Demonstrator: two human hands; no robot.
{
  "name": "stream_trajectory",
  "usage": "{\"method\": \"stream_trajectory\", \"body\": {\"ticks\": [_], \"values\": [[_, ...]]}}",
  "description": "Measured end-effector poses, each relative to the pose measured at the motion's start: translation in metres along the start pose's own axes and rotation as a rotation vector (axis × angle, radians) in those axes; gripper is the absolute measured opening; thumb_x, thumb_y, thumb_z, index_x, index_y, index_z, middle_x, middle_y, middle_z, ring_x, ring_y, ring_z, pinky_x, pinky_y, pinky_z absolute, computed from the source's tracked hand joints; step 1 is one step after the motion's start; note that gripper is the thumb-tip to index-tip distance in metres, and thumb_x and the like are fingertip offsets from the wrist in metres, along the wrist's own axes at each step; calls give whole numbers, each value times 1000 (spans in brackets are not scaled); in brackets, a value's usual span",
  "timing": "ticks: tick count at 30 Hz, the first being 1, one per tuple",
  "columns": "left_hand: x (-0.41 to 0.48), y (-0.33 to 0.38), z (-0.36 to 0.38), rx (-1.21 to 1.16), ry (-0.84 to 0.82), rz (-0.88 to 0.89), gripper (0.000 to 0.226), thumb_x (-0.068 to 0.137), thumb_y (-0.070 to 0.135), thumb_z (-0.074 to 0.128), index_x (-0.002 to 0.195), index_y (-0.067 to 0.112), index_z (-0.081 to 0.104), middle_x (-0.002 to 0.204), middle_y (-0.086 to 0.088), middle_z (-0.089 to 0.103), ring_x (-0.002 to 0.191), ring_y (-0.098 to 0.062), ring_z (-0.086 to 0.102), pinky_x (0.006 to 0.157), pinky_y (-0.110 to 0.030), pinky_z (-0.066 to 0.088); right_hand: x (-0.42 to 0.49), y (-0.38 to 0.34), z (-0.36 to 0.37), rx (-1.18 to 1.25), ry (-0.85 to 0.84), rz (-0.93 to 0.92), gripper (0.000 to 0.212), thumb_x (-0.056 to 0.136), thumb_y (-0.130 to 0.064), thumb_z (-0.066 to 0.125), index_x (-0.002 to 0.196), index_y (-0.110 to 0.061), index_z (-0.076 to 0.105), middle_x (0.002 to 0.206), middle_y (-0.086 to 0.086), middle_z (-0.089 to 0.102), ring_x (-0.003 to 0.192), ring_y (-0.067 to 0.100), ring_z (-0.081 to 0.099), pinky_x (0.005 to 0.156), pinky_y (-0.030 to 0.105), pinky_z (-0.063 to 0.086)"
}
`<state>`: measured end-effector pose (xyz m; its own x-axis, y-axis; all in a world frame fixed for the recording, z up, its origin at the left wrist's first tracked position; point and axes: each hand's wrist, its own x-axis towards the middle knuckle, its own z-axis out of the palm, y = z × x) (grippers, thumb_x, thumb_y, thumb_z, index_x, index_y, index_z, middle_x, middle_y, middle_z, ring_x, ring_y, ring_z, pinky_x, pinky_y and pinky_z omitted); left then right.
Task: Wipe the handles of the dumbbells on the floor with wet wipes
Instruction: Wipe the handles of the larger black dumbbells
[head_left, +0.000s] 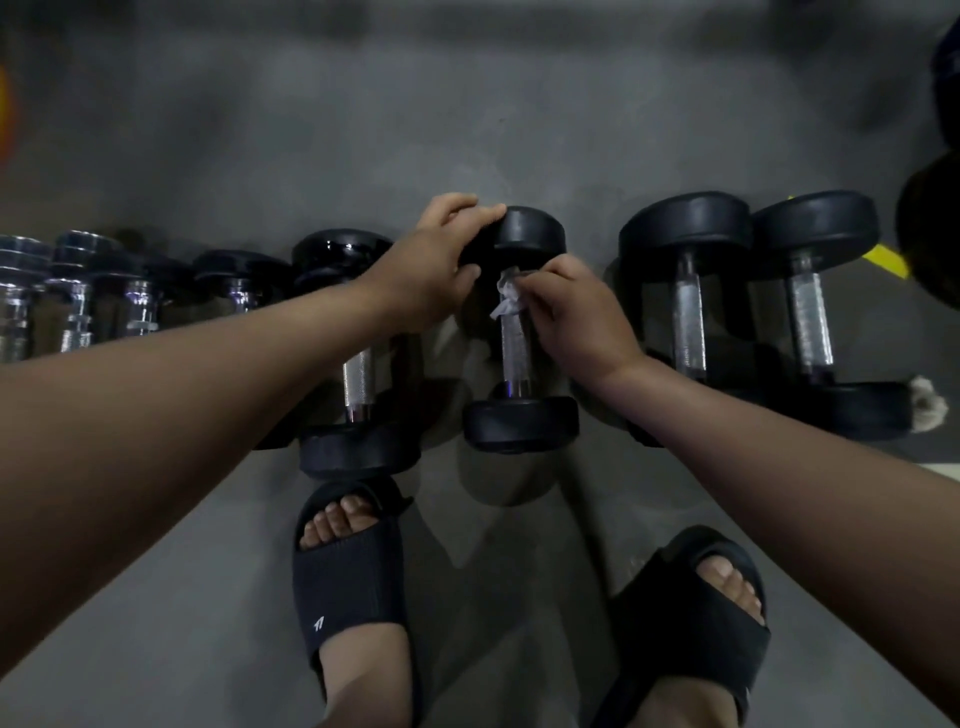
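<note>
Right hand pinches wipe on handle; left hand grips dumbbell edge.

Only one mark is made out. It is printed in white on the strap of the black slide sandal worn on the left foot, low on the strap's left side. It is formed of two short slanted strokes, which may be read as the figure 11 or as a brand's logo; which of the two cannot be told. Any marking on the end weights of the middle dumbbell and its neighbours is too dark and blurred to be read.
</note>
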<state>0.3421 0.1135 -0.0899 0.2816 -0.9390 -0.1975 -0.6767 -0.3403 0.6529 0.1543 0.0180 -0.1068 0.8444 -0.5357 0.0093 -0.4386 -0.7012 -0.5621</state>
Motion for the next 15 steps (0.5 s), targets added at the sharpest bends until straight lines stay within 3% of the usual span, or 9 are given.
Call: {"method": "stream_trajectory", "body": {"ticks": [4,8,12,15], "values": [[19,1,-1,17,-58,10,73,86,15,70,151,24,37,145,-7,48,133,-23,46,110,-29,36,4,5,-6,-21,-35,-24,18,93,-16,62,104,-11,75,94,10,61,81,28,61,68,27,39],[25,-1,9,45,-34,-38,83,87,14,70,157,26,28,142,-14,47,129,-29,49,104,-26,34,-10,3,-7,22,-172,-106,38,95,-33,48,106,-7,73,93,11,59,79,28,62,64,33,47],[22,-11,10,41,-11,-58,85,85,12,72,157,24,29,139,-16,51,128,-31,49,104,-27,35,-22,4,-13,-60,-305,-324,47,96,-40,37,120,-17,70,99,-1,52,81,17,52,66,30,40],[21,-14,8,17,-5,-50,84,84,11,72,157,23,32,139,-16,51,129,-29,48,101,-21,31,9,2,-14,-104,-224,-247,42,95,-34,40,113,-15,73,96,4,52,81,28,57,66,33,43]]}}
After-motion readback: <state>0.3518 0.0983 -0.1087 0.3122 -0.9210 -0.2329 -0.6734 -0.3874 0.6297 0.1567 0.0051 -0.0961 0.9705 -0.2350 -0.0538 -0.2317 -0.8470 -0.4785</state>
